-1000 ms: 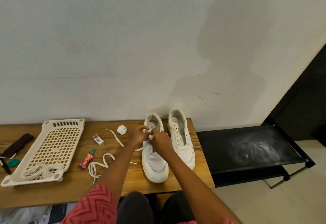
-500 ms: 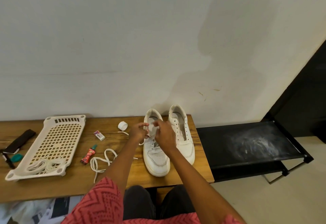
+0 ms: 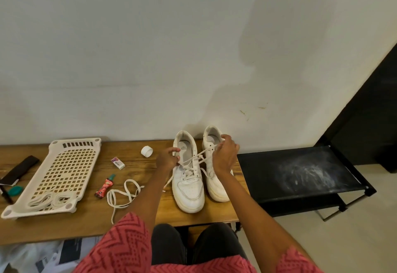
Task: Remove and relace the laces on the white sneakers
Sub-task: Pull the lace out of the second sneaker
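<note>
Sitting side by side near the right end of the desk [image 3: 214, 214], toes toward the front edge, heels toward the back edge by the wall: two white sneakers, the left sneaker [image 3: 187, 178] and the right sneaker [image 3: 214, 165]. Pinching one end of the lace [image 3: 193, 160] over the left sneaker's opening: left hand [image 3: 166, 160], fingers curled around it. Pinching the other end above the right sneaker's tongue: right hand [image 3: 225, 154], fingers closed on the strand. Running taut between the two hands and crossing over the left sneaker's lower eyelets, with only the lowest rows threaded. Trailing down past the left wrist toward the front edge: a loose length of that lace.

Lying in loops on the desk left of the sneakers, toward the front edge: a second loose lace [image 3: 124, 195]. Resting just beside it: a small red tube [image 3: 105, 186]. Lying nearer the back edge: a white eraser [image 3: 118, 163] and a white cap [image 3: 147, 151]. Occupying the left part of the desk: a white perforated tray [image 3: 64, 165] holding coiled laces at its near end. Standing to the right of the desk: a black rack [image 3: 300, 171].
</note>
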`<state>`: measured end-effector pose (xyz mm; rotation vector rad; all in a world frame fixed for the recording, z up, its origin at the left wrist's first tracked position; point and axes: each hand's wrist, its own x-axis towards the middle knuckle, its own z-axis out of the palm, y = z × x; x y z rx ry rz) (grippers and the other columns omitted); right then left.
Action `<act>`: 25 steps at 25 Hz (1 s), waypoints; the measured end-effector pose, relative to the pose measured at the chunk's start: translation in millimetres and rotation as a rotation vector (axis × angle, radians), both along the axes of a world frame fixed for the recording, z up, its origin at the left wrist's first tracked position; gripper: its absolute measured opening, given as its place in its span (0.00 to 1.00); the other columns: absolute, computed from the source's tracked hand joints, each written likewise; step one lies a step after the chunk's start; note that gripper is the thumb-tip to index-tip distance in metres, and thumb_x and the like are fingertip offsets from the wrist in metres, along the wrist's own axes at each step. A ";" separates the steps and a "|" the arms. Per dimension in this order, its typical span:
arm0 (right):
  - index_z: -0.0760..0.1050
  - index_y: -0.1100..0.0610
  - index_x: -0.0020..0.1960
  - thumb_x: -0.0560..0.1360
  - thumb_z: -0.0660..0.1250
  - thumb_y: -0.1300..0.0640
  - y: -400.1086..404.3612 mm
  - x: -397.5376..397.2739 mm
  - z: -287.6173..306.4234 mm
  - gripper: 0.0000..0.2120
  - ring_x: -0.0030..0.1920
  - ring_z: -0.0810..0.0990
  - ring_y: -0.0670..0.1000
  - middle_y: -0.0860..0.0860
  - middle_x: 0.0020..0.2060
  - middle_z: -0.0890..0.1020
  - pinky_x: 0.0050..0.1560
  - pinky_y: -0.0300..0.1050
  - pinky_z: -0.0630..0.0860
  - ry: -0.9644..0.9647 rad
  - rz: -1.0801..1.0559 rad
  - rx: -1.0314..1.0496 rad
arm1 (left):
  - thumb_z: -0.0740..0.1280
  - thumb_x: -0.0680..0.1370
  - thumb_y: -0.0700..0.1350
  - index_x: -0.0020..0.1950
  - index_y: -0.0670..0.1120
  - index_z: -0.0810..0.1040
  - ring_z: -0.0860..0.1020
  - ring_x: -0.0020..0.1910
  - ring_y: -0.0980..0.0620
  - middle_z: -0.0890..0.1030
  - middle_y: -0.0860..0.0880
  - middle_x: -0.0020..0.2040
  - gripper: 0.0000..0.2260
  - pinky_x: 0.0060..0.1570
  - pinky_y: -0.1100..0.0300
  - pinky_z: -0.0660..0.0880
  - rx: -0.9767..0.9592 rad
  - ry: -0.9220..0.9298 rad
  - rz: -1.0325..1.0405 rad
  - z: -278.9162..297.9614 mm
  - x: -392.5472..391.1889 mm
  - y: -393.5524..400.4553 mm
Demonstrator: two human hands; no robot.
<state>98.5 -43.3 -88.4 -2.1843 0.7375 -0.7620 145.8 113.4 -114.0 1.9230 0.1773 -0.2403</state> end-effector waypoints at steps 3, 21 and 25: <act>0.75 0.58 0.58 0.74 0.64 0.66 24.0 4.3 4.9 0.14 0.55 0.75 0.54 0.54 0.53 0.79 0.49 0.44 0.75 0.010 0.414 -0.150 | 0.66 0.74 0.30 0.56 0.41 0.80 0.80 0.49 0.40 0.79 0.39 0.57 0.13 0.46 0.49 0.80 0.010 -0.011 0.002 -1.6 0.4 0.4; 0.76 0.61 0.54 0.79 0.60 0.63 -0.2 -6.6 -6.3 0.08 0.52 0.74 0.54 0.56 0.50 0.79 0.46 0.41 0.70 -0.148 0.085 0.104 | 0.66 0.75 0.31 0.58 0.42 0.79 0.80 0.49 0.40 0.79 0.40 0.58 0.13 0.47 0.45 0.80 0.042 -0.055 -0.014 -5.8 -2.9 1.7; 0.79 0.61 0.50 0.76 0.61 0.68 21.0 -18.5 3.0 0.09 0.47 0.75 0.50 0.53 0.46 0.79 0.47 0.42 0.74 -0.220 0.277 0.360 | 0.66 0.75 0.31 0.60 0.40 0.78 0.79 0.50 0.39 0.78 0.38 0.59 0.14 0.49 0.45 0.79 0.056 -0.054 -0.041 -0.5 -3.8 1.6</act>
